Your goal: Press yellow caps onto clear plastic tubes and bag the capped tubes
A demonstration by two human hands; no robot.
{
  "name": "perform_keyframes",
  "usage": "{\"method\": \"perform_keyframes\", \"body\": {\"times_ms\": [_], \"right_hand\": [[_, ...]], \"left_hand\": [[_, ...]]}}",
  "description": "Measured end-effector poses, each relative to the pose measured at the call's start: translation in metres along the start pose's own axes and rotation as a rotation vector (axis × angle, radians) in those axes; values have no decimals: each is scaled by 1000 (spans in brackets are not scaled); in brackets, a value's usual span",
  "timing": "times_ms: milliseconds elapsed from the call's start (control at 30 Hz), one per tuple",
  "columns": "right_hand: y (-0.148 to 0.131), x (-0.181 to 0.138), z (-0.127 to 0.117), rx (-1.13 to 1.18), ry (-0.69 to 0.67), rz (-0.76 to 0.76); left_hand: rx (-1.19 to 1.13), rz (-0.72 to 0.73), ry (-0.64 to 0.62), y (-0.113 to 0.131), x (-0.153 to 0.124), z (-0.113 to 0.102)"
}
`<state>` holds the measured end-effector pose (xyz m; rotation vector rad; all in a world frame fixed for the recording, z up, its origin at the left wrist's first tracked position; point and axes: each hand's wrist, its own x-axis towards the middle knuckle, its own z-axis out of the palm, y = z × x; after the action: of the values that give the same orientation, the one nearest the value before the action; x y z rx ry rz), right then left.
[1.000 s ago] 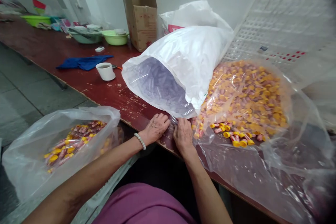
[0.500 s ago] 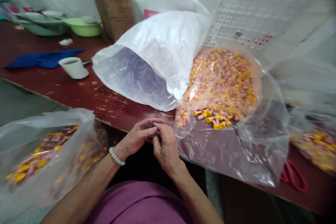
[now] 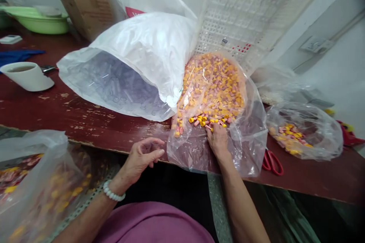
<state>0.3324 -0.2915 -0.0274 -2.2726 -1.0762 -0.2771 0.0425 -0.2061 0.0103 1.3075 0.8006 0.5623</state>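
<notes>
My right hand (image 3: 219,140) reaches into the mouth of a clear plastic bag (image 3: 196,155). Its bunched fingertips are on the nearest of many small red-and-white pieces with yellow ends (image 3: 216,87), closing on one; the tips are partly hidden. In front of the table edge, left of that bag, my left hand (image 3: 144,155) hovers with curved fingers and the thumb apart, and I see nothing in it. A white bead bracelet (image 3: 114,191) circles that wrist. Behind the left hand lies a large white sack (image 3: 154,45), its mouth facing me, full of clear thin tubes (image 3: 119,83).
A second bag of such pieces (image 3: 57,190) stands low at left. Red-handled scissors (image 3: 272,162) and a smaller bag (image 3: 316,133) lie at right. At left are a white cup (image 3: 27,78) and green basin (image 3: 42,22). A white plastic crate (image 3: 245,19) leans behind.
My hands were together over the table edge and have parted. The right hand has moved to the pieces in the clear bag; the left stays near the edge. The view has turned right.
</notes>
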Motion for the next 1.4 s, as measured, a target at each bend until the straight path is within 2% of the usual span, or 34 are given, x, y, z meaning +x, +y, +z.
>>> {"method": "perform_keyframes", "body": {"times_ms": [100, 167, 233, 300, 367, 433, 500, 600, 767, 867, 933, 1033, 1133, 1267, 1400], "right_hand": [[-24, -13, -10, 43, 0, -7], [-51, -29, -25, 169, -33, -71], [-80, -46, -40, 455, -148, -218], [-107, -60, -50, 637, -255, -338], [-124, -69, -54, 686, -341, -426], [-131, -72, -55, 658, -392, -475], [-129, -71, -55, 627, -394, -467], [-124, -71, -53, 608, -310, -403], [-129, -92, -34, 546, -186, -580], [-125, -92, -23, 536, -193, -601], [-112, -78, -18, 493, -184, -505], [-78, -45, -8, 205, -87, -243], [-49, -14, 5, 16, -59, -126], [-45, 6, 19, -104, -138, -98], [-56, 16, 26, -210, -229, -40]], "left_hand": [[114, 28, -56, 0, -1, 10], [197, 79, -74, 1, -2, 12], [292, 124, -74, 2, -3, 12], [359, 163, -93, 3, -5, 11], [388, 193, -133, 5, -7, 11], [407, 205, -166, 8, -9, 12], [428, 201, -172, 9, -10, 13], [424, 186, -168, 9, -10, 13], [365, 170, -143, -3, -9, 17], [289, 145, -108, -11, -5, 17], [180, 95, -66, -12, -2, 13], [-32, -72, -12, -9, 0, 3], [-183, -182, -21, -7, -3, -6], [-213, -128, -68, -9, -4, -4], [-56, -53, -87, -6, -3, 3]]}}
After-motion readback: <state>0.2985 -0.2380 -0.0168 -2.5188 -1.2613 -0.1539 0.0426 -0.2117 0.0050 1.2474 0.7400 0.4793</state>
